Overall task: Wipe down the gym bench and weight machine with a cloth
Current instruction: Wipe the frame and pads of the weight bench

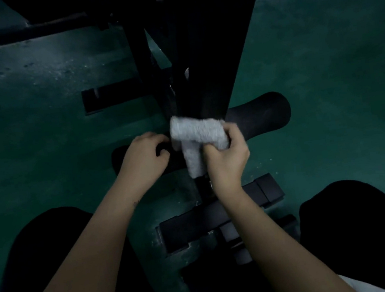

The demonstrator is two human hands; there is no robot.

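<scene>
— How will that cloth handle, and where have you got it?

— I'm holding the white folded terry cloth [197, 133] in my right hand [224, 159], fingers curled round its right end with the thumb under it. I judge it light, soft and floppy. A loose tail hangs below my fingers, so I'd take it by the bunched middle and press it flat. It sits just ahead of my fingertips, against the foot of the long black padded bench [210, 46].

— And the other hand?

— My left hand [141, 154] is curled round the dark left roller end [118, 161], just left of the cloth. In this gloom I can't tell how firmly. I'd expect that padding to give a little under the fingers and not slip.

— Counts?

— One cloth, one bench, two hands and two roller ends. The black foam roller [260, 115] sticks out beyond my right knuckles. I can't make out a weight machine.
</scene>
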